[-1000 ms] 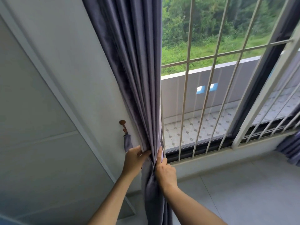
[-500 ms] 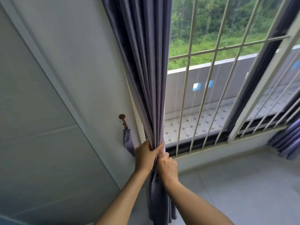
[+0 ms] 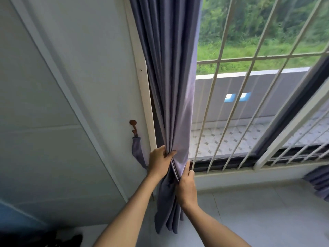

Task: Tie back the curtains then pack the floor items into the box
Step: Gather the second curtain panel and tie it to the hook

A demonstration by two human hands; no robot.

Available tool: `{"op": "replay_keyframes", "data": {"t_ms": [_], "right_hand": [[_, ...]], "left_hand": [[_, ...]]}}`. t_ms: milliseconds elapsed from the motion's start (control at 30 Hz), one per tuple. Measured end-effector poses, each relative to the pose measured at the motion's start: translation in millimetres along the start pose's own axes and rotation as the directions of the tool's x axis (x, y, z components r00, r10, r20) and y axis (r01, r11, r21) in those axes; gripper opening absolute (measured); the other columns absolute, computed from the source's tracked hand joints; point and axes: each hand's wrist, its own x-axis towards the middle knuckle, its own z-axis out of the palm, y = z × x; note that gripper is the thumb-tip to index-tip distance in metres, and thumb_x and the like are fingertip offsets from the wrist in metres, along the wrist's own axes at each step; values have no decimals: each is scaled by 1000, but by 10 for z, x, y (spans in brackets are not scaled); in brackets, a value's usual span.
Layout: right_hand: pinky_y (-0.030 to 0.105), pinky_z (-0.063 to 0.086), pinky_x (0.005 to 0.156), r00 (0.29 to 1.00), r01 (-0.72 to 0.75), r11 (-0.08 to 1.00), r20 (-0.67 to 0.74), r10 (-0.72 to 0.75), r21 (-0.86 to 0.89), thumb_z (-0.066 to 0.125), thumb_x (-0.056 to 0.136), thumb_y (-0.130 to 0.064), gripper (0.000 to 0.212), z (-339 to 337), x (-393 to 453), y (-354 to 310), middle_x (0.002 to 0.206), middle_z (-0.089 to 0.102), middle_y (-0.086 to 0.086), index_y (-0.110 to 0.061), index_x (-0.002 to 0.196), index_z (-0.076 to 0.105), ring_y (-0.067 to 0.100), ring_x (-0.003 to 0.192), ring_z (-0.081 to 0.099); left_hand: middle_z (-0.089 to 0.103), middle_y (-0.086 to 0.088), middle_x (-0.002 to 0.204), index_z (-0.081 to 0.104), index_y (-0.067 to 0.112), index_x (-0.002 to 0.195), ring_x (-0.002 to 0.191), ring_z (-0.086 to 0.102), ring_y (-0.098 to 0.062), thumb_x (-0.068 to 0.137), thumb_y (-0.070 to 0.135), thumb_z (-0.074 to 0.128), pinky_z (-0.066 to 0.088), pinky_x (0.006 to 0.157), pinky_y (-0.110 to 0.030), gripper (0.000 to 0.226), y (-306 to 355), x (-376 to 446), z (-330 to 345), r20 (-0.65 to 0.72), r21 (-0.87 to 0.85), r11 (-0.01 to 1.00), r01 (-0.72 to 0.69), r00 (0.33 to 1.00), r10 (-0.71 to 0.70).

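A purple-grey curtain hangs gathered into a narrow bunch at the left side of the window. My left hand grips the bunch from the left at sill height. Just below it, my right hand clasps the folds from the right. Left of the curtain, a brown wall hook carries a matching purple tieback strap that hangs loose, apart from my hands. The curtain's hem reaches the floor.
White window bars stand right behind the curtain. A second purple curtain shows at the far right edge. Dark objects lie on the floor at the bottom left. Pale floor tiles spread to the right.
Both hands have squeezed the curtain into a tighter bunch. The view has shifted, so the window frame's left edge and the hook and strap show more plainly.
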Motion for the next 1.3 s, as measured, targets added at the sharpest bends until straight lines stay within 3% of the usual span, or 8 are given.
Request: {"op": "replay_keyframes", "data": {"t_ms": [200,367,467,567,767,867,1067,1300], "right_hand": [[29,44,42,982,175,956,110,-152,-237,64,69,13,97,-2,110,448,78,42,5,-8,151,17,19,56,43],[26,28,42,897,295,933,396,-196,-205,45,84,0,105,-87,300,646,94,40,3,-35,138,-38,24,59,49],[26,45,66,802,192,967,541,-252,166,56,78,-25,101,-241,431,616,118,44,-1,-52,143,-16,18,86,57],[21,33,103,852,147,899,408,-327,413,69,76,-28,84,-601,665,544,138,35,-24,-45,143,20,-1,129,37],[39,49,99,698,-56,809,603,-387,585,76,75,-12,70,-962,1079,159,130,60,-12,-31,136,46,8,120,55],[51,52,89,747,-90,847,598,-290,524,75,72,-13,30,-844,970,65,97,73,8,-13,101,68,26,96,68],[43,56,83,789,-68,885,568,-235,460,77,65,-30,33,-638,869,-56,90,74,-2,-21,95,69,16,89,69],[41,53,67,896,-43,914,420,-143,403,69,76,-30,15,-357,807,-259,75,69,3,-16,79,63,27,76,65]], "left_hand": [[58,9,68,57,17,75,60,52,4,89,24,65,37,52,-4,17,49,-59,193,-90,-65,997,41,995,-47],[65,7,79,68,8,90,72,58,-9,88,24,66,36,56,-4,16,73,20,239,-162,-105,988,115,978,-131],[66,4,86,69,6,98,78,60,-11,88,23,65,39,58,-4,20,25,75,128,-80,-106,986,132,987,-141],[71,1,89,70,6,96,84,65,-12,85,22,69,47,66,-13,20,-67,150,29,7,-148,975,163,986,-164],[72,6,81,71,3,95,70,65,4,79,10,75,46,64,-11,18,-45,52,65,114,-434,875,213,977,-181],[69,10,69,72,4,84,62,59,3,79,12,75,43,59,-13,10,-52,-34,72,41,-451,869,204,977,-208],[37,9,54,63,14,62,54,41,-1,77,34,76,30,52,-12,28,-192,-59,-105,-125,39,999,-3,992,8],[48,11,43,44,32,50,43,46,1,81,21,74,33,48,-12,44,-294,102,-158,-135,-153,986,72,986,-93]]}}
